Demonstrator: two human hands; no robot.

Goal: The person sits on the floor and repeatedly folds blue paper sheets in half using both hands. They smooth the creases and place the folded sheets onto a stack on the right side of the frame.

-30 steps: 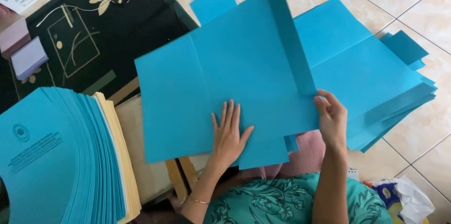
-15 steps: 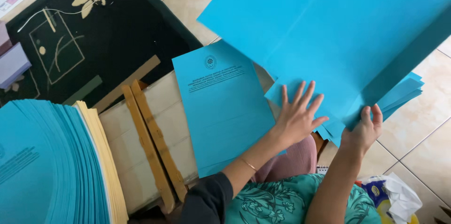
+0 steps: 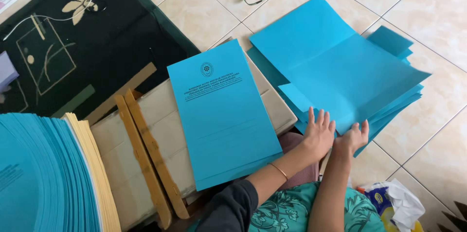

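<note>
Both hands sit at the near edge of the pile of unfolded blue sheets [image 3: 340, 71] on the tiled floor [image 3: 438, 13]. Left hand [image 3: 318, 132] flat, fingers spread, palm down on the top sheet. Right hand [image 3: 354, 137] just beside it, fingers also on the sheet edge; pinching or only resting, cannot tell. Folded blue folder [image 3: 224, 115] lies printed side up on a cardboard box [image 3: 121, 139], left of the hands. Tall stack of blue folders [image 3: 39, 178] at far left.
</note>
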